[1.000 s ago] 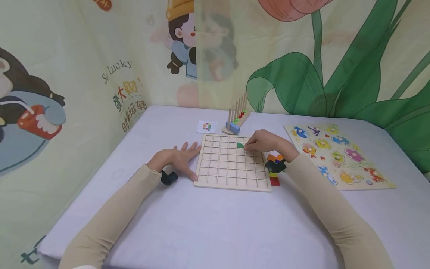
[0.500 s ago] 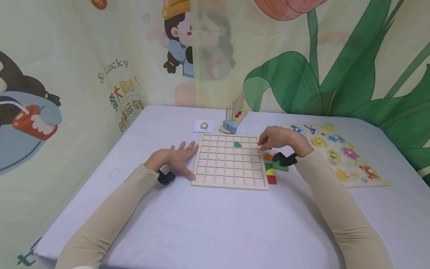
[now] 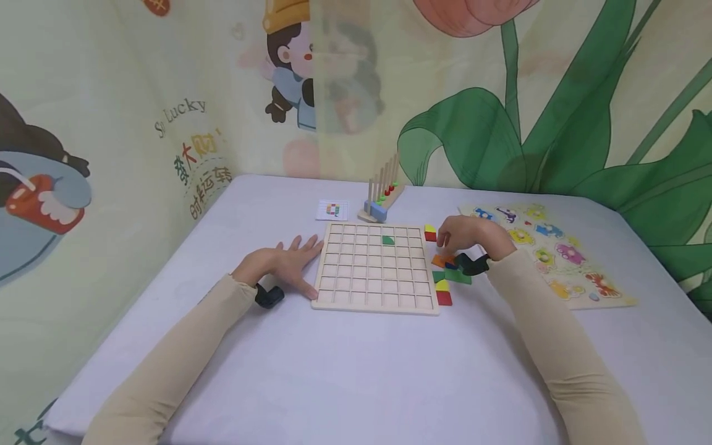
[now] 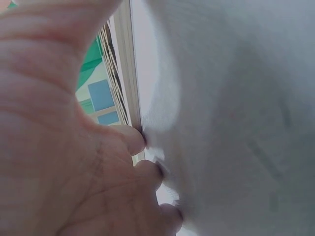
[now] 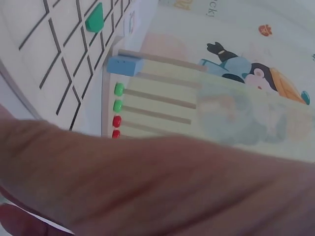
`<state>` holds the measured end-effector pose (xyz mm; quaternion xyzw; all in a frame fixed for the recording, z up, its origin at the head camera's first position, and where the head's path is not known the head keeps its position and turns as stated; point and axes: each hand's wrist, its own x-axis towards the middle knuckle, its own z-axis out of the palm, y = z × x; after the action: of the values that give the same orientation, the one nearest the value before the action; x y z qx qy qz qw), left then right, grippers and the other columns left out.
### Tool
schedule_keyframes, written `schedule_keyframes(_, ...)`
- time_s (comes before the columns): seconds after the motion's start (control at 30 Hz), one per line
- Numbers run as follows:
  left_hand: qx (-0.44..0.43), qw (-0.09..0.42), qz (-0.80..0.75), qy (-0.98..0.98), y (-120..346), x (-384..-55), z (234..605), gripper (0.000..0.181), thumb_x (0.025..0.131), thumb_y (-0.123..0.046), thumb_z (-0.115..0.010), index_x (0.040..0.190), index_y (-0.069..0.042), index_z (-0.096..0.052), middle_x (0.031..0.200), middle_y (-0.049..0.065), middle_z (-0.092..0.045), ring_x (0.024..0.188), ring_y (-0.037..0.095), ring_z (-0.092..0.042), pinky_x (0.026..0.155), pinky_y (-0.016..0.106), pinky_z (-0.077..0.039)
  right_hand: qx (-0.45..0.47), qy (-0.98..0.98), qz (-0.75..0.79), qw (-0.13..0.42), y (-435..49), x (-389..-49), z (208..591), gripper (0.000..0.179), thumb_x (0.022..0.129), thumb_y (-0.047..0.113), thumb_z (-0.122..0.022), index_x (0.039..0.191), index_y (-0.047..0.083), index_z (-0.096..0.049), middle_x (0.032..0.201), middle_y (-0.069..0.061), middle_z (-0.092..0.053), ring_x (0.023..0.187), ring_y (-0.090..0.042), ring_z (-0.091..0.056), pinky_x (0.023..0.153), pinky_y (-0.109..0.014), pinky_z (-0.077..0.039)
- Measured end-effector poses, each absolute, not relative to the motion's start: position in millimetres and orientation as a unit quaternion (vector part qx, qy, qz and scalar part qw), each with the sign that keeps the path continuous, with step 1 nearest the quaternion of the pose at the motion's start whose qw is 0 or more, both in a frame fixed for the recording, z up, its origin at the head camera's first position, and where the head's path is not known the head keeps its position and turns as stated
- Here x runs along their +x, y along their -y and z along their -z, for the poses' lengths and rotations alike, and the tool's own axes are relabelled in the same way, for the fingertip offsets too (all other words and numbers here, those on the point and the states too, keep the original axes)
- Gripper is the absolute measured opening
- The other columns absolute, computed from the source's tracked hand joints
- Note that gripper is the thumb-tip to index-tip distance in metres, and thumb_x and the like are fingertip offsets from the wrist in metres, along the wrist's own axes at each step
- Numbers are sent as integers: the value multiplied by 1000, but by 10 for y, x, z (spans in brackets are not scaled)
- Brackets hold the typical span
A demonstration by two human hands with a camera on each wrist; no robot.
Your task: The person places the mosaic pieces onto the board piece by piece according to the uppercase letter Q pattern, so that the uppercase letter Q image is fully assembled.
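A wooden grid board lies on the table, with one green piece with a rounded corner in a cell of an upper row. Fingers spread, my left hand rests against the board's left edge; the left wrist view shows fingertips by that edge. Off the board's right side, my right hand is bent downward close to several loose pieces, among them orange pieces, a green piece and a red piece. What lies between the right fingertips is hidden in both views.
Behind the board stand a small patterned card and a wooden peg stand with beads and a blue block. A knobbed animal puzzle board lies to the right. Red and yellow pieces sit at the board's upper right edge.
My right hand has left the green piece in its cell and moved right, past the board's edge to the loose pieces. The left hand has stayed at the board's left edge.
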<state>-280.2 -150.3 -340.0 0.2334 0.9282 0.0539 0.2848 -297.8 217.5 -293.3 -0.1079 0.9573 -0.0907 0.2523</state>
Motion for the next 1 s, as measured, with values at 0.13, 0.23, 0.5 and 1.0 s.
schedule_keyframes(0.13, 233, 286, -54, -928, 1529, -2794, 3397, 124, 78, -61, -72, 157, -9, 8, 162, 15, 17, 147, 42, 18, 113, 67, 6, -116, -953, 88, 265, -2112, -3005, 3015, 31, 87, 23, -73, 111, 4, -68, 115, -16, -61, 103, -29, -56, 91, -46, -49)
schedule_keyframes(0.23, 238, 288, -59, -926, 1527, -2799, 3401, 124, 78, -61, -72, 157, -9, 8, 162, 14, 18, 147, 42, 19, 114, 67, 6, -104, -954, 83, 268, -2084, -3011, 3048, 31, 84, 23, -77, 109, 5, -68, 112, -14, -62, 103, -28, -54, 91, -44, -48)
schedule_keyframes(0.5, 235, 287, -60, -927, 1515, -2797, 3400, 124, 78, -60, -72, 156, -8, 9, 162, 15, 18, 147, 42, 19, 113, 67, 6, -90, -953, 77, 278, -2031, -2981, 3060, 33, 82, 21, -79, 108, 6, -66, 108, -12, -60, 104, -29, -52, 86, -40, -49)
schedule_keyframes(1.0, 232, 286, -64, -928, 1512, -2802, 3403, 123, 78, -60, -73, 157, -10, 9, 162, 14, 18, 147, 41, 19, 114, 66, 7, -179, -948, 116, 238, -2017, -3016, 3004, 18, 93, 1, -61, 110, 1, -66, 95, -11, -62, 82, -21, -57, 75, -29, -49)
